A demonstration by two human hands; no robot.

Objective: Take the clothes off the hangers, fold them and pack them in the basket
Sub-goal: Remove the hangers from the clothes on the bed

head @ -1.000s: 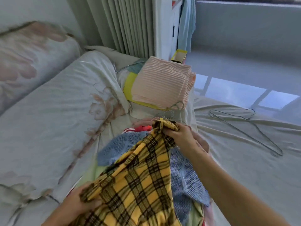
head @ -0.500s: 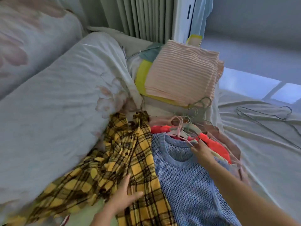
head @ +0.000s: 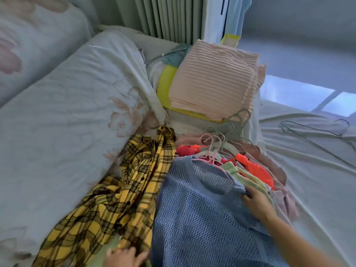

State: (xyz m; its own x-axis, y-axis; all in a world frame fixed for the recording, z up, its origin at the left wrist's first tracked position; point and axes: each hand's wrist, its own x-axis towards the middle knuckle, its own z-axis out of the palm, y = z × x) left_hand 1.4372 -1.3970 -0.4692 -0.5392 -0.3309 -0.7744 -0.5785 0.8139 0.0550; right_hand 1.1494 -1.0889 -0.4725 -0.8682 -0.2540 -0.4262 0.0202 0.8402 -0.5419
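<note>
Light: I see cool daylight from the upper right, with bright window patches on the floor [head: 300, 93].
Shadows: soft, under the folded pink blanket [head: 213, 81].
Blur: I get motion smear on the pillow [head: 57, 105] and yellow plaid shirt [head: 115, 199].
Edges: wide-angle bending of the curtain [head: 163, 16].

The bed [head: 308, 189] carried a floral quilt [head: 57, 122], heaped clothes [head: 202, 199], folded pink blanket [head: 213, 83] and wire hangers [head: 316, 135].

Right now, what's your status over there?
Right hand gripping blue open-knit sweater, still on its pink hanger. Left hand open by yellow plaid shirt. No basket visible.
</note>
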